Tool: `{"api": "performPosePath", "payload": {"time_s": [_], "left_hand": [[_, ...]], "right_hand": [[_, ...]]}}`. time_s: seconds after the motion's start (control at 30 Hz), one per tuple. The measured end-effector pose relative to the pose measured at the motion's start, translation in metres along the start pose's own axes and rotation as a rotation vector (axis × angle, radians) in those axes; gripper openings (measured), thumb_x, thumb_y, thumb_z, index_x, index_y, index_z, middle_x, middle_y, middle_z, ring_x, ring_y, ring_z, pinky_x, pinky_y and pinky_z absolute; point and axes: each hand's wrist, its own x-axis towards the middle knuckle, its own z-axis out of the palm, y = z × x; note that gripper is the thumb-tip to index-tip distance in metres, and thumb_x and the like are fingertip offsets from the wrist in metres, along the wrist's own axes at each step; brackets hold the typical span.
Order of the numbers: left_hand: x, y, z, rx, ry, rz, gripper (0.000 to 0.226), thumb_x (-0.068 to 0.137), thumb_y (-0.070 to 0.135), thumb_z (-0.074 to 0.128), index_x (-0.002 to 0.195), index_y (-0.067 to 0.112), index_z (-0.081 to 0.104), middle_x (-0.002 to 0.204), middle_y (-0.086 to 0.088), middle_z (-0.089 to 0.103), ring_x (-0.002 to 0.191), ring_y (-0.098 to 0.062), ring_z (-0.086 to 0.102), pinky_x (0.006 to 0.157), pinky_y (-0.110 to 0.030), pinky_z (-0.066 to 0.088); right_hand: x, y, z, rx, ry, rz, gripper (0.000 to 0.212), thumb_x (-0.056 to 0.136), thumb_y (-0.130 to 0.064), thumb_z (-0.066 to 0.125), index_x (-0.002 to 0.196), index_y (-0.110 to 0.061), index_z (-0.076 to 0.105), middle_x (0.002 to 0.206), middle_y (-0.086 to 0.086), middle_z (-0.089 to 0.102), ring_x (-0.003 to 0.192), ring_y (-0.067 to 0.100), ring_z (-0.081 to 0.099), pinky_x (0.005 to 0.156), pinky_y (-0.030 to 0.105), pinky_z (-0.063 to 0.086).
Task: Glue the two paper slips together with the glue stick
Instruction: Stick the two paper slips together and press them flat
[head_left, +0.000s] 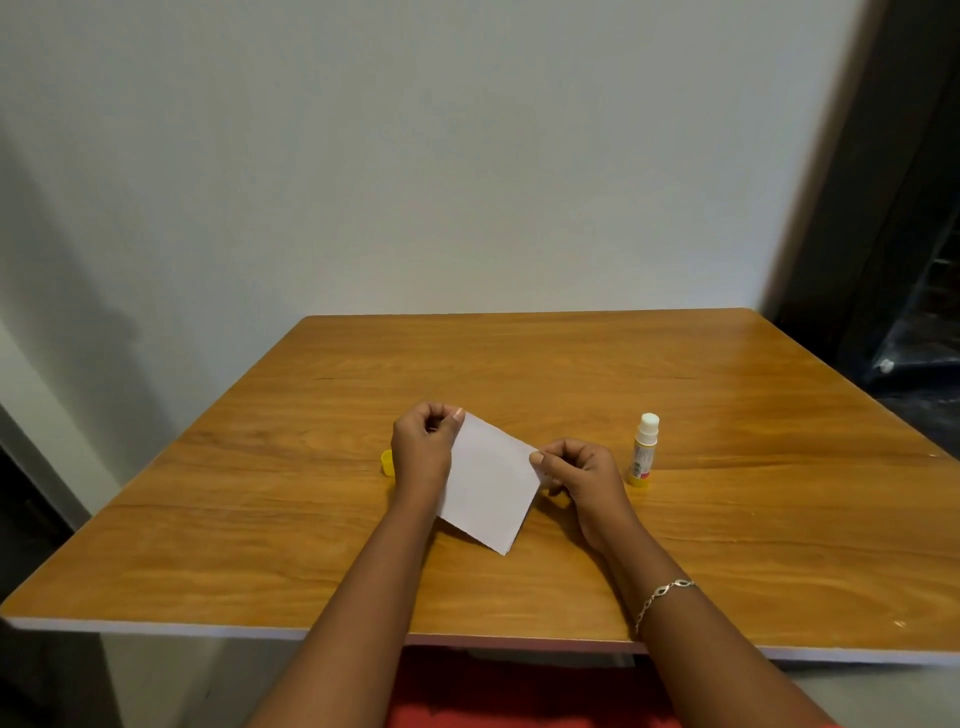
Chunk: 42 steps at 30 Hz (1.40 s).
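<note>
right hand (577, 475) fingers (539, 459) pinch paper (488, 488) right corner | left hand (420, 448) top corner

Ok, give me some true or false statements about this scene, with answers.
The yellow-and-white glue stick stands upright with its cap off. True.
The white paper lies flat on the wooden table. False: the left hand and the right hand pinch it by two corners, holding it up.
The small yellow cap sits on the table beside the left hand. True.
The silver bracelet is on the left wrist. False: it is on the right wrist.
</note>
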Motion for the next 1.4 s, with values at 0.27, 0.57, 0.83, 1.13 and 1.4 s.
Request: {"api": "performPosePath", "payload": {"time_s": [0.27,0.57,0.83,1.13,1.4], "left_hand": [[-0.012,-0.008,0.004,-0.041,0.032,-0.020,0.003,0.087,0.013,0.058,0.085,0.011,0.059,0.082,-0.002,0.059,0.083,-0.020,0.054,0.066,-0.026,0.044],[-0.010,0.019,0.009,0.776,-0.393,0.667,0.015,0.087,0.026,0.057,0.099,0.020,0.064,0.105,0.003,0.066,0.105,-0.016,0.053,0.090,-0.029,0.022],[-0.012,0.021,0.012,0.653,-0.484,0.409,0.007,0.085,0.019,0.059,0.084,0.015,0.064,0.094,-0.006,0.068,0.100,-0.028,0.054,0.085,-0.043,0.046],[-0.015,0.023,0.017,0.598,-0.529,0.385,0.008,0.085,0.014,0.058,0.084,0.011,0.065,0.092,-0.010,0.068,0.095,-0.026,0.056,0.083,-0.041,0.047],[-0.020,0.014,0.020,0.496,-0.357,0.355,0.006,0.084,0.014,0.058,0.080,0.013,0.062,0.079,0.000,0.062,0.076,-0.018,0.054,0.062,-0.028,0.035]], "right_hand": [[0.001,0.003,-0.003,0.139,0.046,-0.014,0.024,0.081,-0.001,0.061,0.060,-0.013,0.061,0.051,-0.006,0.061,0.047,0.005,0.047,0.048,0.021,0.040],[-0.001,0.002,-0.002,0.163,-0.017,0.030,0.027,0.080,-0.001,0.062,0.056,-0.013,0.058,0.051,-0.003,0.053,0.050,0.011,0.041,0.053,0.026,0.035],[-0.001,0.004,-0.001,0.104,-0.051,-0.027,0.018,0.080,-0.002,0.064,0.064,-0.010,0.063,0.049,-0.008,0.056,0.048,0.006,0.044,0.049,0.018,0.038],[-0.002,0.003,-0.001,0.092,-0.067,-0.038,0.013,0.081,-0.004,0.064,0.068,-0.007,0.065,0.050,-0.006,0.056,0.049,0.007,0.043,0.049,0.019,0.036],[-0.002,0.001,-0.002,0.018,-0.089,-0.025,0.013,0.081,-0.004,0.065,0.068,-0.003,0.064,0.057,0.001,0.059,0.051,0.006,0.050,0.049,0.017,0.040]]}}
